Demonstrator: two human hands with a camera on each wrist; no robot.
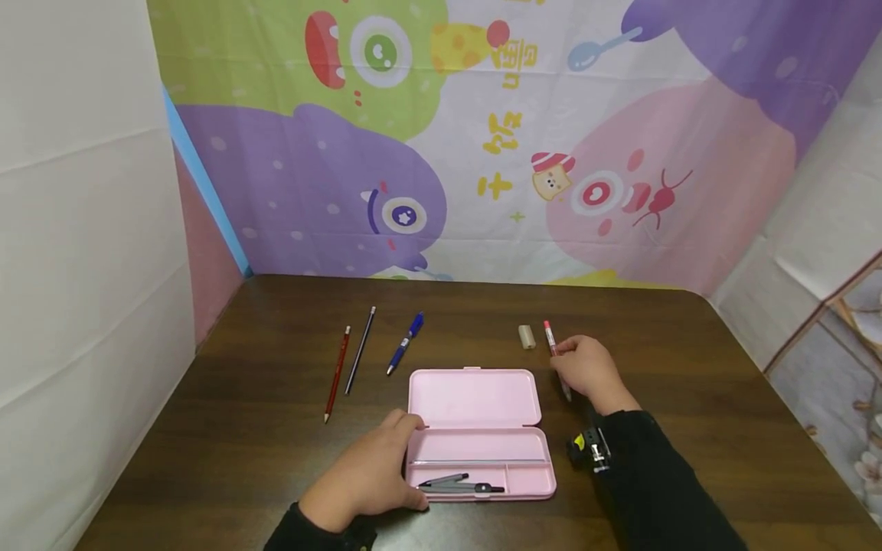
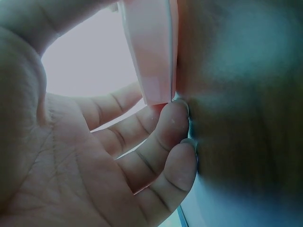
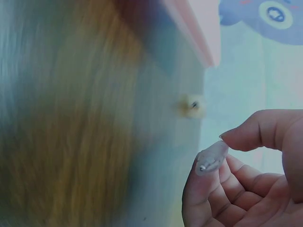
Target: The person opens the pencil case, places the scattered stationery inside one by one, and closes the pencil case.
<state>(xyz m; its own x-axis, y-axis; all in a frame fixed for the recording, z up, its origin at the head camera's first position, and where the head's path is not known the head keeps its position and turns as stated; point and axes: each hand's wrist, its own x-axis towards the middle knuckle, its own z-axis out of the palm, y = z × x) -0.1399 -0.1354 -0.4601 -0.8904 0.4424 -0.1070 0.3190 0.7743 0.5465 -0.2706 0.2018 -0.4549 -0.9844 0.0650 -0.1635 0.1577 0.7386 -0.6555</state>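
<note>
My left hand (image 1: 372, 471) holds the left side of an open pink pencil case (image 1: 475, 398), thumb near its front corner. In the left wrist view, curled fingers (image 2: 177, 127) touch the end of the case (image 2: 151, 52) close to the tabletop. A grey drawing compass (image 1: 458, 486) lies in the case's front compartment. To the right of the case, my right hand (image 1: 586, 371) pinches a pen (image 1: 549, 334) with a pinkish-red end and white barrel. Its greyish tip (image 3: 211, 158) points toward the camera in the right wrist view, between thumb and fingers.
A small beige block (image 1: 527, 337) lies left of the pen, behind the case. On the table's left side are a red pencil (image 1: 337, 375), a dark pencil (image 1: 360, 350) and a blue pen (image 1: 405, 344). A cartoon cloth (image 1: 482, 229) hangs behind the brown table (image 1: 262, 428).
</note>
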